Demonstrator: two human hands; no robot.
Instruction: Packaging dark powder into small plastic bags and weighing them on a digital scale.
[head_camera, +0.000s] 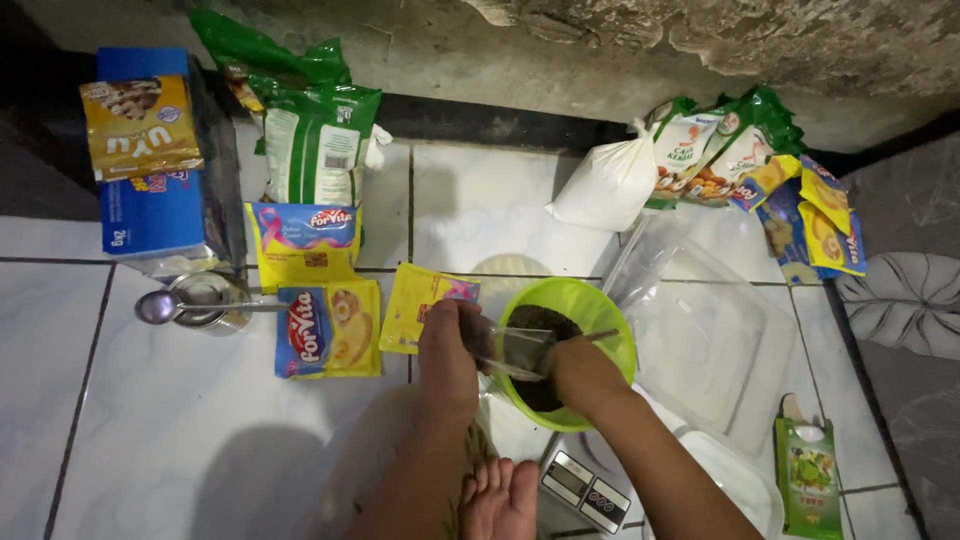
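Far to the left of the left hand (447, 350), a blue carton (152, 205) with a gold snack packet (140, 125) on top stands on the tiled floor (120, 420). Nearer lies a metal tin (205, 300) with a spoon (160, 306) resting across it. Then come a green-and-white bag (315, 140) against the wall and yellow-and-blue margarine sachets (318, 300), with one more yellow sachet (418, 300) just beside the left hand.

The left hand is closed around a small clear plastic bag (515, 350), pinching its mouth and holding it over the lime-green bowl (590, 305). The bowl sits directly in front of both hands, with a dark powder or batter (540, 322) inside. The right hand (582, 375) is closed on the handle of a thin utensil (598, 336) that dips toward the bowl's contents; its tip is hidden.

Judging from this, the step in hand looks like emptying or scraping the bag's contents into the bowl. The next move would seem to call for keeping the bag's mouth above the rim so nothing spills onto the tiles.

Below the right hand lies a small digital scale (585, 490). To the right are a clear plastic container (710, 340), a white bag of powder (605, 185), more snack packets (800, 200) and a green carton (808, 475).
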